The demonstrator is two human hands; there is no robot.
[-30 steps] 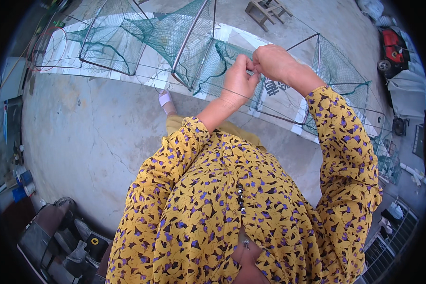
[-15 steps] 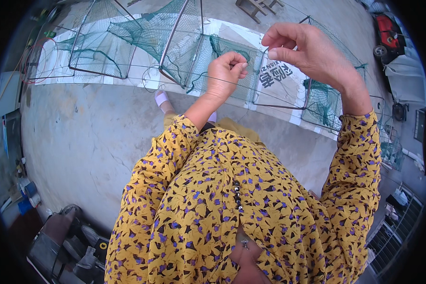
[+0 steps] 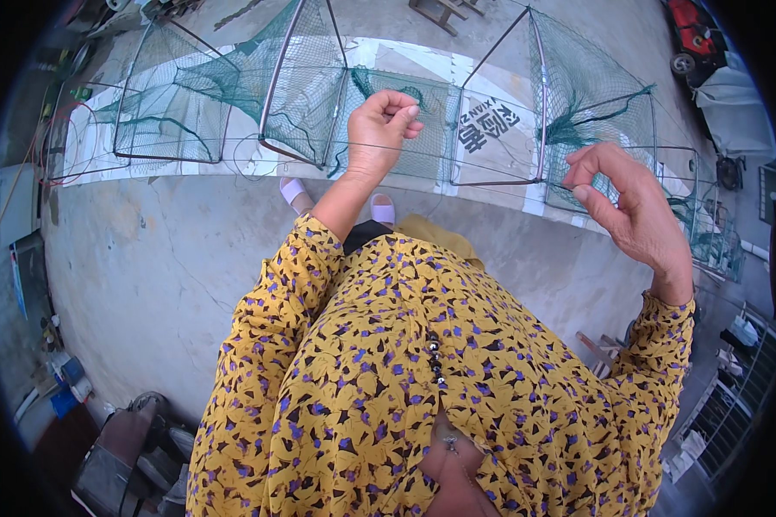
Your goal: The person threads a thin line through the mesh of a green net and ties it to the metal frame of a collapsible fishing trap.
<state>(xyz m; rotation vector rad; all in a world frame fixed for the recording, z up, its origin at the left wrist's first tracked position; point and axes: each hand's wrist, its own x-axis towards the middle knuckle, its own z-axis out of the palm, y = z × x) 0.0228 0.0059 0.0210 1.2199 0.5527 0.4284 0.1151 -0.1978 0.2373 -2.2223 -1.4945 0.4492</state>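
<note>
My left hand (image 3: 379, 129) is closed in a pinch in front of the middle of a long framed green net (image 3: 207, 86); what its fingertips hold is too small to make out. Lower and to the right, my right hand (image 3: 621, 198) has its fingers curled toward the thumb at the net's right section (image 3: 591, 112), with thin cords passing near the fingertips. I cannot make out what is between them. Dark metal rectangles (image 3: 539, 95) hold the mesh upright over flattened white printed sheets (image 3: 500, 125). A wire loop lies left of my left hand.
At the back stands a wooden stool (image 3: 440, 13), and at far right a red wheeled machine (image 3: 694, 34) beside a pale covered bundle (image 3: 724, 103). A metal rack (image 3: 716, 414) is at lower right, dark clutter (image 3: 121, 457) at lower left. My slippered feet (image 3: 293, 194) stand on concrete (image 3: 147, 258).
My hands, together a second ago, have separated. The left moved left; the right moved to the right and, after rising, came down lower. The net appears shifted as my view moved.
</note>
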